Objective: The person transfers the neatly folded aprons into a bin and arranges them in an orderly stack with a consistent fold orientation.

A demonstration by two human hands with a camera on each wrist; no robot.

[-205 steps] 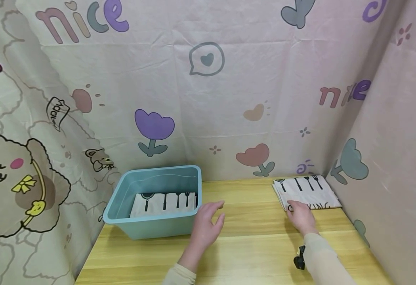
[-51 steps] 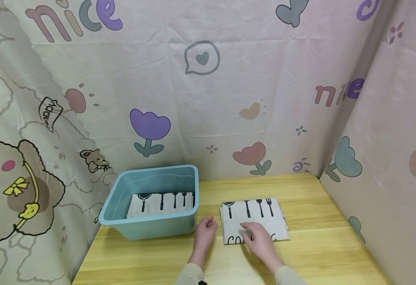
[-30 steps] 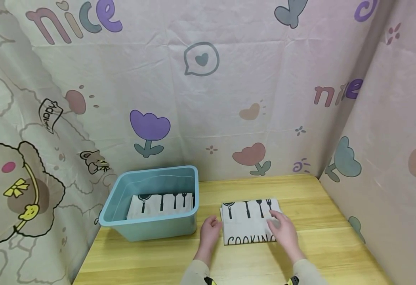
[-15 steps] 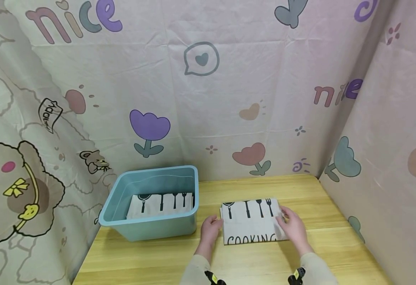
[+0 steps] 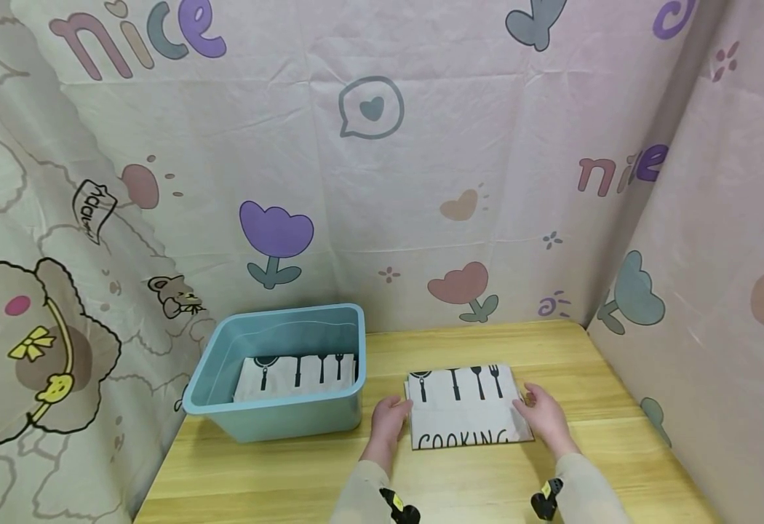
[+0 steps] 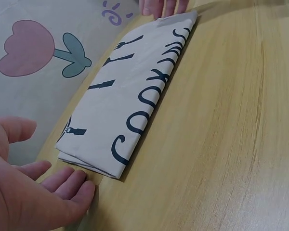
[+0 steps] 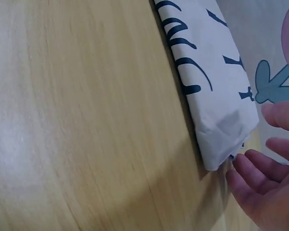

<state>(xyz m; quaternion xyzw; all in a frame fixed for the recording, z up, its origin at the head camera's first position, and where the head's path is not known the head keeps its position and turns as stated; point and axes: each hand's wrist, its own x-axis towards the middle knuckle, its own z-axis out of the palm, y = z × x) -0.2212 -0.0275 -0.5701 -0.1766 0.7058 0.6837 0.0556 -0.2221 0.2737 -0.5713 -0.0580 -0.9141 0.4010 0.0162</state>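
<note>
A folded white cloth (image 5: 463,418) lies flat on the table, printed with black kitchen utensils and the word COOKING. My left hand (image 5: 387,426) is at its left edge; in the left wrist view, that hand (image 6: 33,192) has its thumb apart and its fingertips right by the cloth's folded corner. At the opposite edge is my right hand (image 5: 548,422). The right wrist view has that hand (image 7: 274,187) with fingers loosely bent and parted, their tips close to the cloth's end (image 7: 221,130). Neither hand grips the cloth.
A blue plastic bin (image 5: 297,423) stands left of my left hand, with a similar folded printed cloth (image 5: 290,378) inside. The wooden table (image 5: 474,487) runs back to a patterned curtain (image 5: 382,182), which also hangs along both sides.
The cloth has come from the table's far right to the middle, beside the bin. My right hand has moved rightward off its top to the right edge, and my left hand to its left edge.
</note>
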